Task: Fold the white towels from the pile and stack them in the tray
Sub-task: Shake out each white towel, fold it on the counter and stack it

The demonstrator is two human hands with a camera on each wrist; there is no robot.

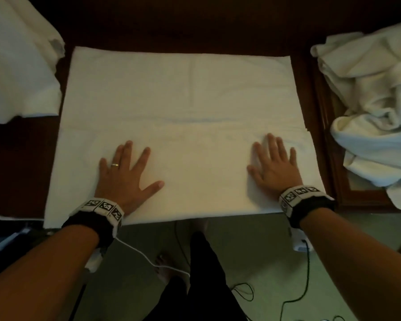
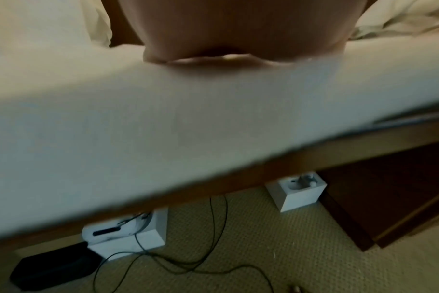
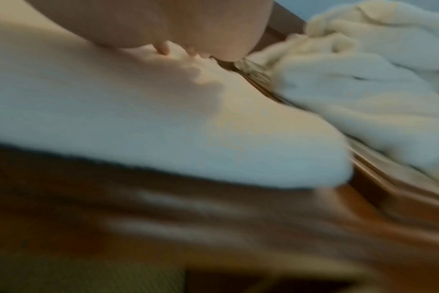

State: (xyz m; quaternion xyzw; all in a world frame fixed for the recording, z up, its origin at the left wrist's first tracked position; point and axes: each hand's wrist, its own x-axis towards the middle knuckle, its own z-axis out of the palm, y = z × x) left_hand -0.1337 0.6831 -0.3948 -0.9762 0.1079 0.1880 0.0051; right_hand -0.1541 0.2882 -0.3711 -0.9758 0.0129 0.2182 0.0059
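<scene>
A white towel [image 1: 178,107] lies spread flat on the dark wooden table [image 1: 21,163], its near edge at the table's front. My left hand [image 1: 127,172] presses flat on its near left part, fingers spread, a ring on one finger. My right hand [image 1: 274,165] lies flat on its near right part, fingers straight. A pile of crumpled white towels [image 1: 375,107] fills a wooden tray [image 1: 347,193] at the right. The left wrist view shows the towel's [image 2: 188,123] near edge under my palm; the blurred right wrist view shows the towel's corner [image 3: 263,150] and the pile [image 3: 364,89].
More white cloth [image 1: 16,72] lies at the table's far left. Below the table are carpet, black cables [image 1: 296,297], white boxes [image 2: 298,190] and a black case [image 2: 53,267]. My legs and bare foot [image 1: 162,262] stand at the table's front.
</scene>
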